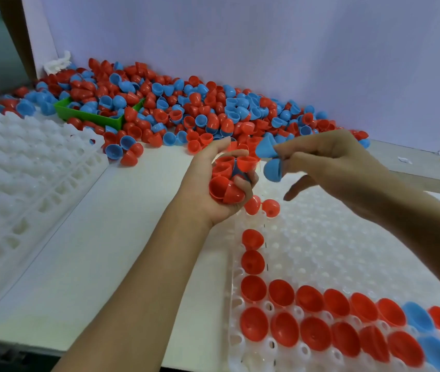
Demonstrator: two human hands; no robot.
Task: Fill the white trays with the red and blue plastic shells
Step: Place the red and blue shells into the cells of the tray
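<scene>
Above the far end of the near-right white tray, the left hand cups several red shells while the right hand pinches two blue shells. Seating them in empty sockets likely comes next. A loose pile lies on the white table against a pale wall.

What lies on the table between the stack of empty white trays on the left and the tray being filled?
In the head view, bare white tabletop separates the empty trays from the tray being filled; only the left forearm crosses above it.

Two white trays, one green bin, two hands, countless shells.
</scene>
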